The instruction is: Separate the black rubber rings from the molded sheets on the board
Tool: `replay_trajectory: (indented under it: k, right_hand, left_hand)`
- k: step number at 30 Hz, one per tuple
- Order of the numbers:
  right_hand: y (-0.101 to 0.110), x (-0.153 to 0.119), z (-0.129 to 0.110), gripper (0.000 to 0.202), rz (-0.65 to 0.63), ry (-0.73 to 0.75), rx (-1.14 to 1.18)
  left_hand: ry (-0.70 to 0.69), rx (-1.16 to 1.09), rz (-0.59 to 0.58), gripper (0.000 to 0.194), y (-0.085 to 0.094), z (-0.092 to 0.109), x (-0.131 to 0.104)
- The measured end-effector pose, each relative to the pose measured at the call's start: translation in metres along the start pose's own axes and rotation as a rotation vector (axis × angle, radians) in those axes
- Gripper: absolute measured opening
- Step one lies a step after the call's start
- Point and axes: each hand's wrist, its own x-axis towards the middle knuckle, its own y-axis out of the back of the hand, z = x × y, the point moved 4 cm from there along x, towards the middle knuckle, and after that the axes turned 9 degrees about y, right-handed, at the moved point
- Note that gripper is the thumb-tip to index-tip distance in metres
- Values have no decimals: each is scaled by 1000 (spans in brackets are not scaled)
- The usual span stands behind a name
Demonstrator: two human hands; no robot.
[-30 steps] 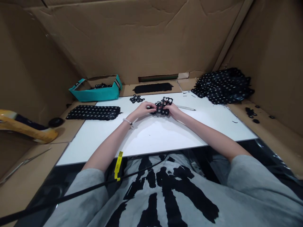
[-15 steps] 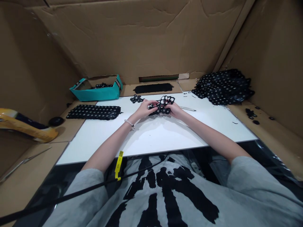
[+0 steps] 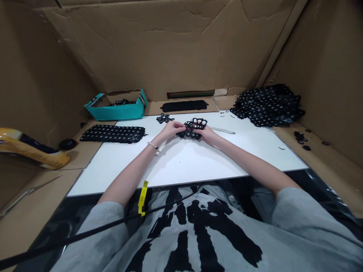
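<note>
Between my hands is a black sheet of rubbery-looking pieces with round holes (image 3: 189, 134), its upper part curled into open loops. My left hand (image 3: 172, 130) pinches its left edge with the fingertips. On the other side my right hand (image 3: 208, 135) grips the right edge, its thumb on top and the other fingers mostly hidden. A small cluster of black rings (image 3: 164, 118) lies on the white board (image 3: 181, 166) just beyond my left hand. Close to my right hand rests a thin pale pen-like tool (image 3: 223, 130).
A dotted black sheet (image 3: 113, 134) lies at left, below a teal box (image 3: 116, 112) with black pieces inside. A plain black strip (image 3: 185, 105) is at the back. Dotted sheets (image 3: 268, 105) are heaped at right, near loose scraps (image 3: 300, 138). Tweezers (image 3: 31, 190) and a yellow bag (image 3: 34, 149) sit far left.
The looped top of the black sheet has dropped lower and shifted slightly left. My left fingers have drawn together at its left edge. Both hands keep hold of it.
</note>
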Motion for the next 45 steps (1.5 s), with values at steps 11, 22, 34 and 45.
replay_trajectory:
  k: [11, 22, 34, 45]
  right_hand:
    - [-1, 1, 7, 34, 18, -53, 30]
    - [2, 4, 10, 31, 28, -84, -31]
    - [3, 2, 5, 31, 52, -109, 7]
    - [0, -1, -3, 35, -26, -77, 48]
  left_hand:
    - [25, 320, 211, 27, -8, 1, -1]
    - [315, -171, 413, 25, 54, -56, 15]
    - [263, -260, 638, 48, 94, -94, 30]
    - [-141, 58, -144, 72, 12, -11, 2]
